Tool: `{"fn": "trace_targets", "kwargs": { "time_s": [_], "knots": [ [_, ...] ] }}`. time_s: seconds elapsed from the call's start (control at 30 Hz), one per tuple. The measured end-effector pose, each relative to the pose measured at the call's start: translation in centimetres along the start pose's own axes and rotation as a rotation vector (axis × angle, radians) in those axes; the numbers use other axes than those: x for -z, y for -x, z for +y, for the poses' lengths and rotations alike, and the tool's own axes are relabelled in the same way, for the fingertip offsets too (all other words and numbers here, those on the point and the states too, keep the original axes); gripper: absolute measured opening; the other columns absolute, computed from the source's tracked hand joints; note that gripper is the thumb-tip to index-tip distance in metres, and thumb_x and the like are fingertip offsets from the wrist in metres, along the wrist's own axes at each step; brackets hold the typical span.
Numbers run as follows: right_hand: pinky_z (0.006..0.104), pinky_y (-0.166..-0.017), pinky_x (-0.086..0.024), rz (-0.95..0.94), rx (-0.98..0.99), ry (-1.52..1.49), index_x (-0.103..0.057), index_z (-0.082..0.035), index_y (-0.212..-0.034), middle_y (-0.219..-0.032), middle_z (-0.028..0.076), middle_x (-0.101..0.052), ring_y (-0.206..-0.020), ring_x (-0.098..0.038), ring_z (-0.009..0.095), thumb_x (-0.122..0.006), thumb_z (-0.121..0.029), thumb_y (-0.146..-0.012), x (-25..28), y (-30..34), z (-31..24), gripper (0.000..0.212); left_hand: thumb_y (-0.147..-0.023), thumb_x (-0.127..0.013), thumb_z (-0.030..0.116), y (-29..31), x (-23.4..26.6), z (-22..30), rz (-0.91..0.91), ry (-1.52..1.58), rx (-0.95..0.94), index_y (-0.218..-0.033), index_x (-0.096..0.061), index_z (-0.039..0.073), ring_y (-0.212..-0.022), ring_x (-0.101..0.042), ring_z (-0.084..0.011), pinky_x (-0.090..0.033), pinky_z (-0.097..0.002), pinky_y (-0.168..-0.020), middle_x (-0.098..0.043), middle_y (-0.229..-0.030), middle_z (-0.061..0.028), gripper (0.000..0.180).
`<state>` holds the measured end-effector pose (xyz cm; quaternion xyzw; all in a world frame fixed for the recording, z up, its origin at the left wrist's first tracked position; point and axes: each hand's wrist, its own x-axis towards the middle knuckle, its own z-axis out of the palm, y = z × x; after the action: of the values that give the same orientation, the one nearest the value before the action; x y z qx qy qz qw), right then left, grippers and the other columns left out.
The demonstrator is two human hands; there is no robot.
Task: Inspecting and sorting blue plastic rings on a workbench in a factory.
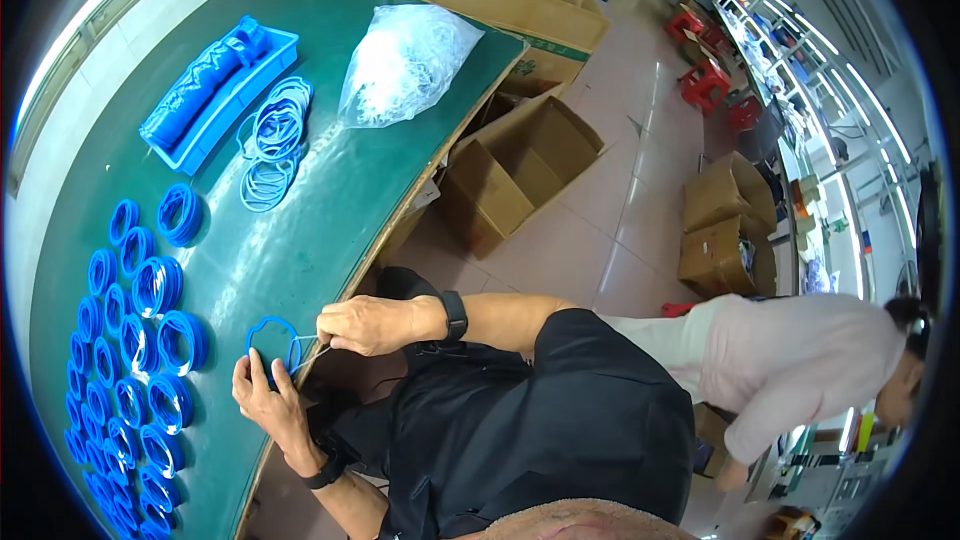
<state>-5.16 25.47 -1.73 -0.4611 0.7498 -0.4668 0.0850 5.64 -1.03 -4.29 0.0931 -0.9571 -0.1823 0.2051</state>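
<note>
A small coil of blue cable [272, 320] stands near the edge of the green table. My left hand [270, 402] grips its lower part, thumb and fingers pressed against it. Closed in a pinch, my right hand [368, 326] holds a thin pale tie [314, 354] drawn out from the side of the coil. Part of the tie is hidden by my fingers. Left of my hands, several finished-looking blue cable coils [180, 342] lie in rows. A loose bundle of light-blue strands [275, 145] is farther up the table.
A blue tray [205, 145] with a blue wrapped bundle and a clear plastic bag [405, 65] of pale pieces sit at the table's far end. Open cardboard boxes [525, 175] stand beside the table on the floor. Another person [800, 360] bends over a bench at the right.
</note>
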Motion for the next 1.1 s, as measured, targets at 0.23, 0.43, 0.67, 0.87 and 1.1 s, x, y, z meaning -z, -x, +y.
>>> {"fn": "trace_targets", "kwargs": {
  "time_s": [0.23,0.43,0.67,0.87,1.1],
  "knots": [
    [0.0483,-0.083,-0.057,-0.017,0.074,0.035,-0.065,-0.004,-0.101,-0.097,0.016,-0.067,-0.094,-0.070,0.040,-0.072,-0.011,-0.101,1.0,0.3,0.0,0.010,-0.100,-0.082,0.025,0.2,0.0,-0.8,0.012,0.012,-0.001,-0.145,-0.074,0.006,-0.135,-0.061,-0.0384,-0.048,-0.0523,-0.112,-0.068,-0.145,-0.0161,0.050],
    [0.0474,-0.080,-0.057,-0.038,0.001,-0.005,-0.066,-0.003,-0.102,-0.094,0.016,-0.068,-0.089,-0.071,0.039,-0.072,-0.007,-0.100,2.9,0.4,-1.8,0.007,-0.098,-0.084,0.025,-0.2,0.9,1.3,0.025,-0.029,0.057,-0.144,-0.075,0.006,-0.134,-0.061,-0.0359,-0.047,-0.0513,-0.112,-0.068,-0.143,-0.0136,0.050],
    [0.0421,-0.078,-0.058,-0.021,-0.062,0.019,-0.069,-0.002,-0.102,-0.093,0.016,-0.072,-0.087,-0.073,0.034,-0.072,-0.006,-0.099,5.1,1.4,-1.8,0.006,-0.097,-0.086,0.026,0.1,1.2,1.7,0.024,-0.013,0.094,-0.144,-0.075,0.007,-0.135,-0.060,-0.0339,-0.045,-0.0507,-0.113,-0.067,-0.143,-0.0112,0.051],
    [0.0380,-0.075,-0.057,-0.017,-0.167,0.055,-0.071,-0.001,-0.102,-0.091,0.013,-0.071,-0.083,-0.071,0.027,-0.072,-0.004,-0.099,8.6,1.8,-1.8,0.004,-0.097,-0.086,0.027,0.1,1.2,2.2,0.020,-0.003,0.106,-0.143,-0.076,0.008,-0.135,-0.060,-0.0327,-0.044,-0.0506,-0.113,-0.067,-0.144,-0.0105,0.051],
    [0.0286,-0.068,-0.052,0.379,-0.378,0.220,-0.074,-0.002,-0.104,-0.090,-0.001,-0.071,-0.079,-0.064,0.008,-0.072,-0.008,-0.105,18.1,0.5,1.8,0.006,-0.099,-0.084,0.027,0.2,1.2,2.3,0.048,-0.041,0.083,-0.143,-0.076,0.006,-0.133,-0.062,-0.0336,-0.046,-0.0485,-0.112,-0.069,-0.142,-0.0114,0.049]
  ]
}}
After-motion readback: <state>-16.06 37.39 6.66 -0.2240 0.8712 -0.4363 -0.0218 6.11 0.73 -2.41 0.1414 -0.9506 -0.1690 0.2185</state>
